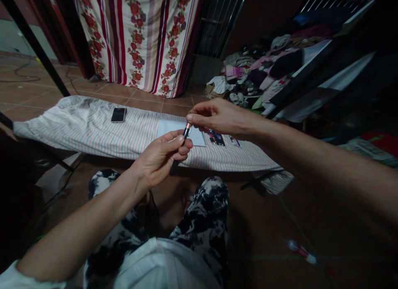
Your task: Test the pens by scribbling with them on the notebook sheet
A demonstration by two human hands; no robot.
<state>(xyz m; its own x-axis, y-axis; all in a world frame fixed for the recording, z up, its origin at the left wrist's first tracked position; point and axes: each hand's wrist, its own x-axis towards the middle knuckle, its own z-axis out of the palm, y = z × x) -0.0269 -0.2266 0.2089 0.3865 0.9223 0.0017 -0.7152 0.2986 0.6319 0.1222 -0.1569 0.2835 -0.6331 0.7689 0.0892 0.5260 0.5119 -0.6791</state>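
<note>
My left hand (164,154) is closed around a slim black pen-like stick (174,166) with a copper-coloured upper part. The stick slants upward, away from me, and its lower end sticks out below my left fingers. My right hand (214,115) pinches the stick's upper end between thumb and fingertips. Both hands are above a narrow surface (93,133) covered with striped cloth. Partly hidden behind them lies an open spiral notebook (168,127) with pale pages. Several dark pens (217,138) lie to its right, beside another small group of purplish items (235,141).
A phone (118,115) lies on the cloth at the left. Beyond the surface hangs a floral striped curtain (137,40). Heaped clothes (258,73) fill the back right. A plastic bottle (300,251) lies on the tiled floor at the lower right.
</note>
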